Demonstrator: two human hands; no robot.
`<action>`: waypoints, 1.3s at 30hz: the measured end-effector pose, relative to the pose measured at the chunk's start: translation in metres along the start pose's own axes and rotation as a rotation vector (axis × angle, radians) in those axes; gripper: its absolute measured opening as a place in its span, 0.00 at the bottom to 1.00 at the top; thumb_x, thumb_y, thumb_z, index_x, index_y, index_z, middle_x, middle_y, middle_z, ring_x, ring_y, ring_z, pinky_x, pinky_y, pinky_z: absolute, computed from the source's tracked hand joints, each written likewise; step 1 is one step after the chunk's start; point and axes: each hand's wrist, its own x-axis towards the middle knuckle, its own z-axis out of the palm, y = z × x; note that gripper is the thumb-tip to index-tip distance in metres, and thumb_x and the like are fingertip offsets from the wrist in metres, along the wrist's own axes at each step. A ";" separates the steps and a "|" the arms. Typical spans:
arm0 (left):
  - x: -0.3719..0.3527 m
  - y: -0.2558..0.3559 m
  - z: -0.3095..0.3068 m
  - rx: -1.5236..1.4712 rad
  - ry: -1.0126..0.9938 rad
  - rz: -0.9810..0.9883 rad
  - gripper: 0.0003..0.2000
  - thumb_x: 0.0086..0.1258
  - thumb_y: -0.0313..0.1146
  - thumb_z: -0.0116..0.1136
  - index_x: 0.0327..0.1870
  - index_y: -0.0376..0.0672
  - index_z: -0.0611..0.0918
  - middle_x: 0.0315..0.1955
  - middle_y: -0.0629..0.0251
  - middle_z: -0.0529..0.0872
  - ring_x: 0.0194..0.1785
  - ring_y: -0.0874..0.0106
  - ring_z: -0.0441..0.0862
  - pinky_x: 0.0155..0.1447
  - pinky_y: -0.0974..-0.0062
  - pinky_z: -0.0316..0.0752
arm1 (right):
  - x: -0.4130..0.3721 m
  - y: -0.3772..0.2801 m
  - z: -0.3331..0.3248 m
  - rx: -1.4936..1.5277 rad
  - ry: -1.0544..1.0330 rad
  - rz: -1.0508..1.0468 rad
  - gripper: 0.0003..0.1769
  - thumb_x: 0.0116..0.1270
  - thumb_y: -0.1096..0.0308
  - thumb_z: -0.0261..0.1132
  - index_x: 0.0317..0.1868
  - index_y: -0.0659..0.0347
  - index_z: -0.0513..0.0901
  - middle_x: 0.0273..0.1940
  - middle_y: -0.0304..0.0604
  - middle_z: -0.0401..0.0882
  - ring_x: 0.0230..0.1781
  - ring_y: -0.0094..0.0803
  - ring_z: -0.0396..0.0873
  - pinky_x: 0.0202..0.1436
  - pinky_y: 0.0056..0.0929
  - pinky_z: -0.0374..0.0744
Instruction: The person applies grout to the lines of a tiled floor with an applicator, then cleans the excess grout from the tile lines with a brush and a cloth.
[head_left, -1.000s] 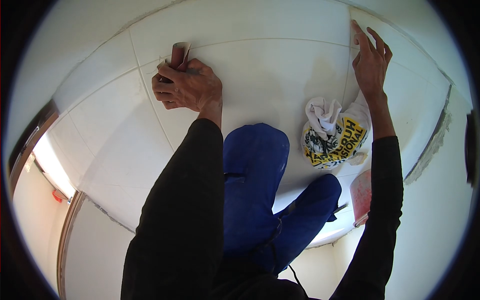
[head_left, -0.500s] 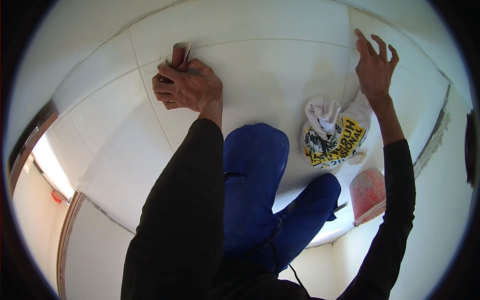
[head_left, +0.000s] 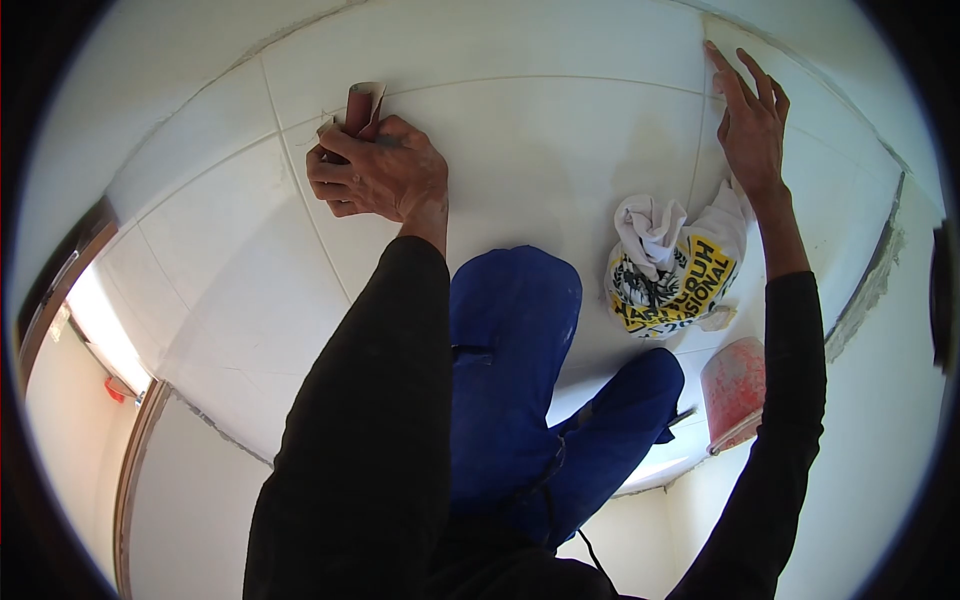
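Observation:
My left hand [head_left: 385, 172] is wrapped around a folded piece of reddish-brown sandpaper [head_left: 360, 112] with a pale backing, close over a crossing of joint lines in the white floor tiles [head_left: 480, 140]. Its curled end sticks up past my fingers. Over at the right, my right hand [head_left: 752, 135] is open, fingers spread, with the index fingertip at the tile joint near the wall. Just below that hand lies a bunched white cloth [head_left: 655, 235] with yellow and black print.
A red bucket [head_left: 733, 385] with pale smears stands at the right, partly behind my sleeve. My blue-trousered knees [head_left: 515, 310] are bent in the middle. Rough wall edges run along the right, and a brown door frame [head_left: 140, 470] stands at the left.
My right hand has slid a little farther away along the tile joint, its fingers straighter. My left hand and the sandpaper have hardly moved.

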 end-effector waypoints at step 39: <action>0.000 -0.001 0.002 0.004 0.012 -0.001 0.27 0.66 0.43 0.59 0.65 0.43 0.69 0.67 0.49 0.63 0.71 0.49 0.60 0.69 0.45 0.58 | -0.008 -0.011 -0.018 0.129 -0.028 -0.002 0.41 0.59 0.90 0.63 0.70 0.42 0.83 0.45 0.29 0.88 0.62 0.34 0.81 0.71 0.46 0.69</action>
